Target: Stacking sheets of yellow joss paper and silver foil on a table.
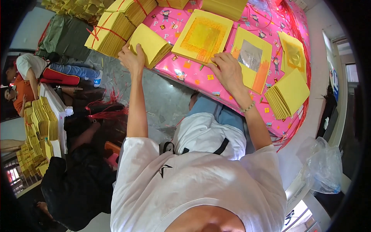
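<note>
My left hand [132, 58] grips the near edge of a thick stack of yellow paper [151, 43] at the left end of the table with a pink patterned cover [193, 75]. My right hand [228, 71] rests with fingers spread on the near corner of a yellow sheet with an orange-gold square [203, 36]. Beside it lies a yellow sheet with a silver foil patch [253, 58]. Further right are a sheet with a gold foil patch [293, 56] and a fanned stack of yellow paper [289, 94].
Bundles of yellow paper tied with red string [112, 31] stand past the table's left end. Other people [34, 73] sit at the left beside a white table stacked with yellow paper [40, 127]. A clear plastic bag [322, 164] hangs at the right.
</note>
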### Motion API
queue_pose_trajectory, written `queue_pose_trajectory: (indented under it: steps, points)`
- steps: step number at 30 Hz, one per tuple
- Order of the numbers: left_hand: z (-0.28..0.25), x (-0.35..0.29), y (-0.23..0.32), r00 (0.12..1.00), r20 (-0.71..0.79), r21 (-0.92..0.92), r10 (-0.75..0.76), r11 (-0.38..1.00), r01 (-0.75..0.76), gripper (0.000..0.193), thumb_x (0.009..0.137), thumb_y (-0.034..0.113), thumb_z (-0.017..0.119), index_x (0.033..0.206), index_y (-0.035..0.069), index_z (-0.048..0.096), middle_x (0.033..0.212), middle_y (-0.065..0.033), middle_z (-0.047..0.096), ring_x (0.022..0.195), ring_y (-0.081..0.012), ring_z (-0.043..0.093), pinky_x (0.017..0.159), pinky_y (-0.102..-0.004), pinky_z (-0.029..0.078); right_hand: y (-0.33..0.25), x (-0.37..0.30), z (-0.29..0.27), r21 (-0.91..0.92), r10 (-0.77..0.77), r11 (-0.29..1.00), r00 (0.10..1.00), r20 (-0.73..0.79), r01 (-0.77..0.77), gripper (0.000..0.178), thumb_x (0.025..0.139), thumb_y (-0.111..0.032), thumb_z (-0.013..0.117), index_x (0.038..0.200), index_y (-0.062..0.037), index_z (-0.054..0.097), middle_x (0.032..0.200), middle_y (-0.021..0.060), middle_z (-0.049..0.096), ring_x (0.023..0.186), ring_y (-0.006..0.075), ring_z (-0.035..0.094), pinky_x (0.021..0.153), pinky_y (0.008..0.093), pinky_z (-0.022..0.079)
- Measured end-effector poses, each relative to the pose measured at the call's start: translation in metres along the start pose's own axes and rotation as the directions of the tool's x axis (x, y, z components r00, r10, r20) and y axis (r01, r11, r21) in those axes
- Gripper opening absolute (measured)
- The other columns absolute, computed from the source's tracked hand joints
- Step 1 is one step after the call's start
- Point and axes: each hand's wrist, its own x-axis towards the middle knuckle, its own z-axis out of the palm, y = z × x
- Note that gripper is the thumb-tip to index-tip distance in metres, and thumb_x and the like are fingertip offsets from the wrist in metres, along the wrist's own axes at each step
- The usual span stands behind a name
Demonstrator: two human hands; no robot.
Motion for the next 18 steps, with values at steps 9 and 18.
queue_pose_trajectory:
  steps: [9, 18]
  points:
    - [-0.039, -0.018, 0.052, 0.853, -0.123, -0.379, 0.507, 0.771, -0.512, 0.02, 0.079, 0.012, 0.064, 0.098, 0.005, 0.062, 0.096, -0.0119, 0.056, 0.095, -0.0293, 0.051, 0.083, -0.0384, 0.041, 0.0, 0.005, -0.004, 0.033, 0.099, 0.994, 0.993, 0.069, -0.101, 0.017, 0.082, -0.018, 0.063, 0.083, -0.0014, 0.068, 0.091, 0.0106, 0.063, 0.089, 0.0271, 0.059, 0.075, 0.0368, 0.048]
    - [-0.012, -0.046, 0.093, 0.523, 0.168, -0.548, 0.835, 0.521, -0.655, 0.014, 0.073, 0.014, 0.07, 0.084, 0.008, 0.066, 0.084, -0.0055, 0.063, 0.084, -0.0256, 0.057, 0.073, -0.0362, 0.044, -0.001, 0.011, -0.006, 0.092, 0.136, 0.986, 0.989, 0.061, -0.141, 0.021, 0.083, -0.019, 0.059, 0.078, -0.0004, 0.067, 0.084, 0.0105, 0.063, 0.084, 0.0285, 0.058, 0.075, 0.0392, 0.047]
